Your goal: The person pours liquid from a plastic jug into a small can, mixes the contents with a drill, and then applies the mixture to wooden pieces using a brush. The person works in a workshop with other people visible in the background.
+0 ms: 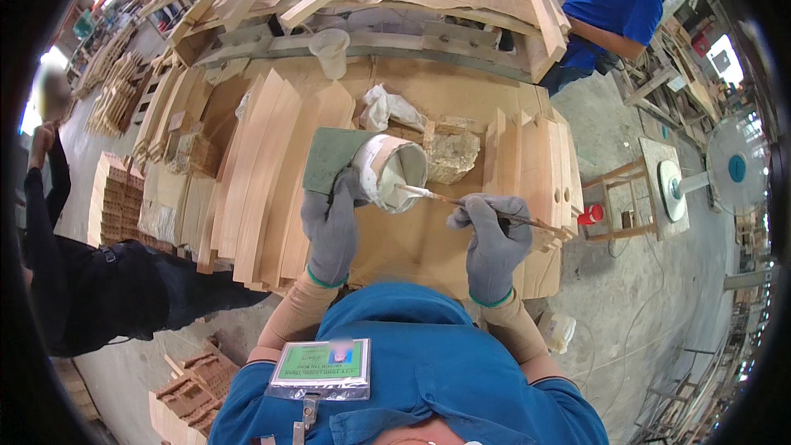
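My left hand [331,235], in a grey glove, is closed on a round white tub [375,166] tilted toward me, with whitish paste [393,179] inside. A flat dark-green square [332,156], perhaps sandpaper, sits against the tub's left side, above my left fingers; whether they grip it too is unclear. Between the fingers of my gloved right hand [494,239] is a thin, long-handled brush [449,199]. Its white-coated tip reaches into the tub's mouth, while the handle points right over some boards.
Pale wooden boards [265,165] lie left on the cardboard-covered table [412,259], with more boards [540,161] at right. A rough block [451,155], crumpled white plastic [387,107] and a translucent cup [332,52] are beyond. People [614,4] stand nearby; a fan [733,167] is right.
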The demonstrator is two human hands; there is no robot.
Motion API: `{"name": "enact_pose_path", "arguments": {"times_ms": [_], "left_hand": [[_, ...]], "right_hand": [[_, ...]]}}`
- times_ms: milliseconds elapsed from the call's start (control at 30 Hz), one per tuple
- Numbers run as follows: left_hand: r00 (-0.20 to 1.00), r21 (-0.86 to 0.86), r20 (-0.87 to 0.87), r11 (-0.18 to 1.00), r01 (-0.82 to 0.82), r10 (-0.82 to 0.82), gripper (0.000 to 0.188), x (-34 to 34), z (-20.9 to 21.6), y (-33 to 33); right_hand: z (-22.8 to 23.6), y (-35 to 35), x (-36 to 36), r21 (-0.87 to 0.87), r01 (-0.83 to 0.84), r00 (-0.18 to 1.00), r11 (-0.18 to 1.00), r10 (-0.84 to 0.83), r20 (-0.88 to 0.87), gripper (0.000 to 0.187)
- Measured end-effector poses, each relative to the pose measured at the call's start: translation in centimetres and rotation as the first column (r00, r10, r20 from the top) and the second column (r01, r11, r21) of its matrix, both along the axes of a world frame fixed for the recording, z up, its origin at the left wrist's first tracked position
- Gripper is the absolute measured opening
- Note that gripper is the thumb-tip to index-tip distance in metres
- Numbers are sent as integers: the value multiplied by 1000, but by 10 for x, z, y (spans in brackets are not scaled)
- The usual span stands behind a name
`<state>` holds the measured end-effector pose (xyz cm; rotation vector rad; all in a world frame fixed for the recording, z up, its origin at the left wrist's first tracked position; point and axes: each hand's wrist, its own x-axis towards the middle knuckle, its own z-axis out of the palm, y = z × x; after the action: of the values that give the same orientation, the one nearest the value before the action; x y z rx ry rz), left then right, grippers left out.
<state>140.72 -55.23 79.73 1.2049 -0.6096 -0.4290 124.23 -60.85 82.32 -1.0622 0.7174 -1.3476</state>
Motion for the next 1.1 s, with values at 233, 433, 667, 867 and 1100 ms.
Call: {"name": "enact_pose_path", "arguments": {"times_ms": [233, 433, 667, 867, 1100], "left_hand": [[978, 78, -40, 975, 207, -204, 22, 20, 1, -2], [963, 172, -92, 949, 265, -252, 24, 23, 21, -1], [958, 190, -83, 939, 287, -276, 25, 27, 24, -9], [935, 290, -25, 892, 346, -355, 25, 29, 24, -22], [877, 342, -108, 810, 476, -469, 29, 28, 5, -64]], "right_hand": [[-11, -34, -7, -752, -257, 830, 607, -260, -494, 19], [9, -45, -18, -645, -537, 745, 544, -53, -665, 21], [31, -44, -19, -614, -615, 615, 494, -186, -766, 13], [-5, -49, -33, -486, -666, 547, 566, -73, -834, 25], [0, -45, -61, -407, -723, 351, 558, -210, -912, 27]]}}
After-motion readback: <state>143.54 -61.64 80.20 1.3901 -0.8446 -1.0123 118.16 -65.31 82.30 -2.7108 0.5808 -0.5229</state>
